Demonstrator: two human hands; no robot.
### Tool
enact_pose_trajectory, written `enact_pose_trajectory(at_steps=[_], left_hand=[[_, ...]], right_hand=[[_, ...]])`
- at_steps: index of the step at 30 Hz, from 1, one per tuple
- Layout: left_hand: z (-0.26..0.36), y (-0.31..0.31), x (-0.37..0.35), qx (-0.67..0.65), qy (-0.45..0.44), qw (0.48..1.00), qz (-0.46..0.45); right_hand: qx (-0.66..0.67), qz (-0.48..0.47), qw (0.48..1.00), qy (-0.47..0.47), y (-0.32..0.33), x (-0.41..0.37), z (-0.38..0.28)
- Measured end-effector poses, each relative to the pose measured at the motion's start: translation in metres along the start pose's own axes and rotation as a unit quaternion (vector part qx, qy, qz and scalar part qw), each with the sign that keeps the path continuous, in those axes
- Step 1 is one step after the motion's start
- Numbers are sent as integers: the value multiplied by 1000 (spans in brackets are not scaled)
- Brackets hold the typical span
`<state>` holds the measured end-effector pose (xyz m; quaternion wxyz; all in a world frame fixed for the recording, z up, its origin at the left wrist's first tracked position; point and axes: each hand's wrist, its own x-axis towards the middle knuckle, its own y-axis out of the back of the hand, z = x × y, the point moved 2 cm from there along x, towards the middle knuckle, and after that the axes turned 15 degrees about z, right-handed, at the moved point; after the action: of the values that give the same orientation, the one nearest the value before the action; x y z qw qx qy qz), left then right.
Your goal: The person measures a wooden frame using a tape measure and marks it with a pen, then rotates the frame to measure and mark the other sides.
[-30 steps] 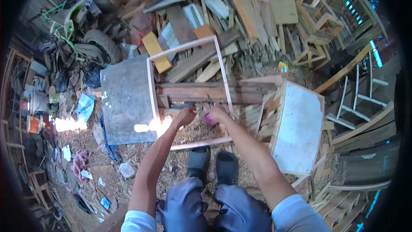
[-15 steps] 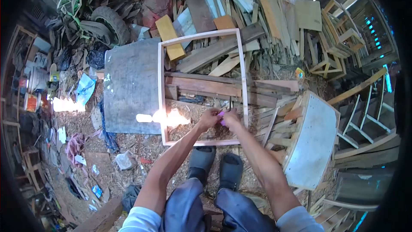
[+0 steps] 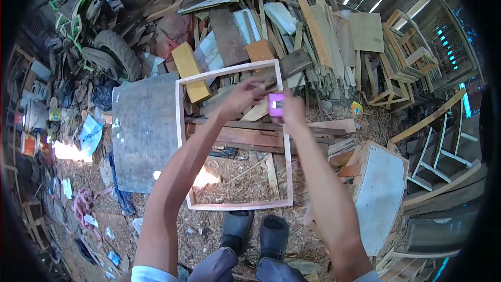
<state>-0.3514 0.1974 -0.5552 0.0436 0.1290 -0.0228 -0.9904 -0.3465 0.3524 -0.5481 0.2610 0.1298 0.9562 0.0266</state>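
Head view, A: Any containers near you?

B: Yes, at your far left: a pale bucket (image 3: 35,114) and an orange-red tub (image 3: 30,144) just beside it. Too small to read what's in either. Black plastic bag (image 3: 104,97) sits past the dark board (image 3: 143,130), contents hidden.

A: What's in your grip?

B: Your right hand (image 3: 293,110) is closed on a purple item (image 3: 276,105). Your left hand (image 3: 244,97) has its fingers partly curled, blurred; can't tell if it pinches anything.

A: Where's the purple item, and how does it look?

B: Between your hands, seen over the upper right of the wooden frame (image 3: 288,169). Boxy, bright purple, pale-and-dark patch on its face, edges blurred.

A: And the frame?

B: Pale, pinkish bare wood, four slim bars joined in a rectangle, open middle. Bottom bar just ahead of your dark shoes (image 3: 236,230); left bar beside the dark board. Planks (image 3: 245,138) and wood chips show through it.
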Motion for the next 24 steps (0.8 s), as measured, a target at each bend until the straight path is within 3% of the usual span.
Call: enact_pose_trajectory(at_steps=[1, 2, 3, 4, 6, 8, 10, 11, 13, 16, 18, 19, 21, 22, 24], left_hand=[[8, 1, 9, 169, -71, 983, 7], [0, 6, 21, 162, -69, 984, 8], [-19, 21, 36, 405, -167, 895, 79], [-36, 35, 45, 615, -251, 733, 146], [-62, 67, 54, 532, -187, 802, 197], [-88, 89, 62, 542, -226, 777, 226], [-87, 88, 60, 555, -256, 749, 256], [-79, 82, 59, 548, -259, 753, 257], [-65, 78, 56, 544, -265, 754, 256], [-48, 88, 61, 646, -242, 699, 189], [-45, 117, 71, 607, -168, 765, 132], [-37, 132, 62, 580, -221, 763, 179], [-23, 161, 39, 529, -221, 788, 223], [-23, 178, 28, 536, -259, 762, 253], [-22, 218, 12, 553, -308, 702, 327]], right_hand=[[-43, -31, 998, -16, 18, 14, 2], [-89, -61, 994, -33, 34, 25, 6], [-124, -37, 989, -77, 49, 25, 10], [-160, -14, 980, -119, 63, 20, 15], [-199, -38, 956, -213, 81, 7, 33], [-144, -123, 924, -331, 94, 5, 71], [-98, -148, 923, -341, 87, -14, 83], [-119, -133, 945, -274, 84, -17, 89], [-179, -135, 941, -255, 84, -16, 91], [-262, -131, 933, -210, 76, -25, 71], [-284, -125, 932, -188, 67, -27, 54], [-298, -110, 937, -143, 60, -21, 43], [-315, -98, 941, -68, 40, -24, 2], [-320, -102, 941, -36, 26, -29, -28], [-383, -169, 892, 173, -13, 38, -12]])
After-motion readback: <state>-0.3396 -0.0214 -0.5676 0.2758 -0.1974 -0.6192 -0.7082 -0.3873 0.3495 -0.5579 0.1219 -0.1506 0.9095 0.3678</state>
